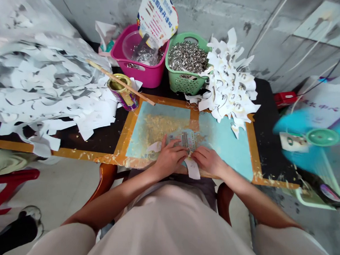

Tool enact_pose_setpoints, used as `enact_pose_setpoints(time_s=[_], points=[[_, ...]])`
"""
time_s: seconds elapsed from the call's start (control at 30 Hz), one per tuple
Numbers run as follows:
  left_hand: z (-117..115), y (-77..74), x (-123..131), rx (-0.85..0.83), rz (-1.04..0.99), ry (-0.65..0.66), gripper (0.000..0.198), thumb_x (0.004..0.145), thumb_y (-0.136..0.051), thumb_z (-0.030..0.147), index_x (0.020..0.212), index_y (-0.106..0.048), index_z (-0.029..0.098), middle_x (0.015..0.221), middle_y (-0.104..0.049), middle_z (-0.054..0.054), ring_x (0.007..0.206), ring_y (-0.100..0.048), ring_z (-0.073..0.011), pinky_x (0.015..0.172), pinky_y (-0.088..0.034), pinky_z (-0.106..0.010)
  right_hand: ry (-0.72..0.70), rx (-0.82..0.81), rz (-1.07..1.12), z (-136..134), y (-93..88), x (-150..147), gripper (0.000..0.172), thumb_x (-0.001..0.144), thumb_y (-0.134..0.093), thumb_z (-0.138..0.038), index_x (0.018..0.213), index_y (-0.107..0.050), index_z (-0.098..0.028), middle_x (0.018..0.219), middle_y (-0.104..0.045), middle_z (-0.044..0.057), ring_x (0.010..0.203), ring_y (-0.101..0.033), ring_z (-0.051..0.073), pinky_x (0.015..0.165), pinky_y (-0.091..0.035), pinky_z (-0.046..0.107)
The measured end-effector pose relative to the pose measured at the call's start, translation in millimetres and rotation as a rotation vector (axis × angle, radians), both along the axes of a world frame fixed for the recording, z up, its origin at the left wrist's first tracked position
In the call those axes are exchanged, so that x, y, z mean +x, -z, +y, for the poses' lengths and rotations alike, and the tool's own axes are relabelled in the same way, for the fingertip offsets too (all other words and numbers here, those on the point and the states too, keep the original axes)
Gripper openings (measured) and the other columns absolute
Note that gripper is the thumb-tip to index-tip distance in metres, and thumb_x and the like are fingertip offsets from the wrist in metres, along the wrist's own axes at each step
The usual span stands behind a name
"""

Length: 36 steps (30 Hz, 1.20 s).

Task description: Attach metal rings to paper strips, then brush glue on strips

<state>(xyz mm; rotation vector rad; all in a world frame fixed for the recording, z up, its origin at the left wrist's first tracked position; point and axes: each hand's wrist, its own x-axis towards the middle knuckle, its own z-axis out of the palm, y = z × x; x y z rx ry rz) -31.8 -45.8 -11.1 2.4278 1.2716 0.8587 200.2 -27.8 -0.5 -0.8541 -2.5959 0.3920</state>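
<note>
My left hand and my right hand meet at the near edge of a blue work mat with an orange taped border. Both have curled fingers pinching a small white paper piece that hangs over the edge toward me. A small printed card lies on the mat just beyond my fingers. Yellowish glue residue is smeared over the mat's left half.
A tin with a wooden stick stands at the mat's far left corner. Behind are a pink basket and a green basket of metal rings. White paper cut-outs are piled left and right. A blue fan spins at right.
</note>
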Motion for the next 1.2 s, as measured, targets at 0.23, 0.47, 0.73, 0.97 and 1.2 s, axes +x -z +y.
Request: enact_pose_setpoints(time_s=[0.23,0.47,0.73,0.97,1.2], points=[[-2,3.1,-1,0.089,0.035,0.034,0.017,0.094,-0.061,0.022,0.094,-0.076,0.028,0.106,-0.077,-0.001,0.117,-0.058,-0.0285,0.12,-0.005,-0.067,0.14,-0.081,0.233,5,-16.9,10,0.013,0.093,-0.057,-0.017,0.103,-0.063,-0.022,0.091,-0.063,0.007,0.085,-0.059,0.021,0.074,-0.052,0.036],[-5,5.1,0,0.172,0.111,0.039,0.021,0.093,-0.06,0.017,0.101,-0.075,0.029,0.111,-0.073,-0.004,0.117,-0.057,-0.0266,0.12,-0.009,-0.067,-0.154,0.028,0.01,23,-10.7,-4,0.023,0.099,-0.047,-0.014,0.106,-0.067,-0.021,0.095,-0.068,0.006,0.085,-0.06,0.019,0.068,-0.048,0.031],[-3,0.5,-2,0.121,0.095,0.038,0.02,0.093,-0.06,0.019,0.096,-0.077,0.029,0.108,-0.075,-0.003,0.118,-0.057,-0.0276,0.12,-0.012,-0.067,-0.258,0.222,-0.133,26,-8.9,5,0.03,0.102,-0.042,-0.014,0.093,-0.07,-0.017,0.085,-0.067,0.006,0.075,-0.054,0.018,0.06,-0.038,0.031],[-5,-1.8,-1,0.142,0.123,0.045,0.025,0.094,-0.057,0.019,0.11,-0.074,0.029,0.108,-0.075,-0.003,0.115,-0.057,-0.0289,0.119,-0.006,-0.07,-0.211,0.191,-0.106,14,-3.4,12,0.031,0.101,-0.038,-0.013,0.105,-0.069,-0.018,0.089,-0.068,0.007,0.078,-0.056,0.019,0.06,-0.044,0.032],[-6,-0.5,0,0.166,0.161,0.073,0.023,0.092,-0.06,0.017,0.108,-0.073,0.028,0.109,-0.074,-0.003,0.119,-0.056,-0.0303,0.118,-0.007,-0.071,0.08,-0.048,0.27,-1,-11.8,9,0.027,0.091,-0.05,-0.013,0.114,-0.06,-0.023,0.118,-0.068,0.01,0.1,-0.063,0.024,0.083,-0.054,0.042]])
